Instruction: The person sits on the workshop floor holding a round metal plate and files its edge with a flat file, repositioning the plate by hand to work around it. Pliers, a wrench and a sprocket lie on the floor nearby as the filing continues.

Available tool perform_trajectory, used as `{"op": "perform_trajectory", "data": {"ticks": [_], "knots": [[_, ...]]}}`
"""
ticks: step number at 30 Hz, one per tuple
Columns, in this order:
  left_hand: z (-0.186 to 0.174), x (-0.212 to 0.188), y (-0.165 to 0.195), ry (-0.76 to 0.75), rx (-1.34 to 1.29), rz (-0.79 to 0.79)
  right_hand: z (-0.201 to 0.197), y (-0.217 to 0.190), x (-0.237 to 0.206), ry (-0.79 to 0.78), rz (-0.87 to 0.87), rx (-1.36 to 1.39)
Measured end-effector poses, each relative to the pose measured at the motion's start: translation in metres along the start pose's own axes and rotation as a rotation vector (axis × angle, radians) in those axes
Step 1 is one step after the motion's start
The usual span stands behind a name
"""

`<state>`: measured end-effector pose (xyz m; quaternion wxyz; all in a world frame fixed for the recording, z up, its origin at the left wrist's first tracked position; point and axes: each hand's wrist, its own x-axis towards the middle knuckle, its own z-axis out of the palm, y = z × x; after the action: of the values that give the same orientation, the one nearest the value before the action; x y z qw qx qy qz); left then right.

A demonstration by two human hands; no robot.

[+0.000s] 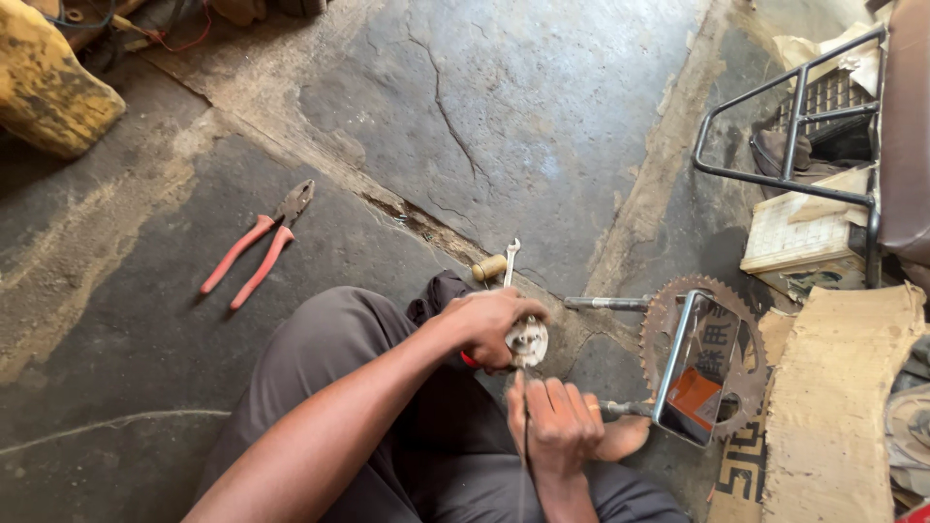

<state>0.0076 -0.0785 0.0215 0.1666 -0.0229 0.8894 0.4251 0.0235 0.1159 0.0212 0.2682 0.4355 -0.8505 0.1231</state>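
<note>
My left hand (489, 324) is closed around a small white round part (529, 341); a bit of red handle (470, 360) shows under the palm. Just below it, my right hand (552, 426) pinches a thin black cable (525, 387) that runs up to the white part. Both hands work above my lap, in dark trousers (339, 387), on a concrete floor. What is under my right hand is hidden.
Red-handled pliers (257, 247) lie on the floor to the left. A wrench (511, 260) and a wooden handle (489, 267) lie just beyond my hands. To the right are a rusty sprocket (678, 334), a metal rod (605, 303), a black tube rack (794, 126) and cardboard (833, 407).
</note>
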Motion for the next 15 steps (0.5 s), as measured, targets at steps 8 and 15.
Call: {"op": "perform_trajectory", "data": {"ticks": [8, 15], "knots": [[-0.001, 0.034, -0.015, -0.154, 0.015, 0.243, -0.002, -0.003, 0.006, -0.042, 0.108, 0.071], [0.0, 0.031, -0.035, -0.096, -0.16, 0.348, 0.003, -0.008, -0.01, -0.001, 0.446, 0.526]]}}
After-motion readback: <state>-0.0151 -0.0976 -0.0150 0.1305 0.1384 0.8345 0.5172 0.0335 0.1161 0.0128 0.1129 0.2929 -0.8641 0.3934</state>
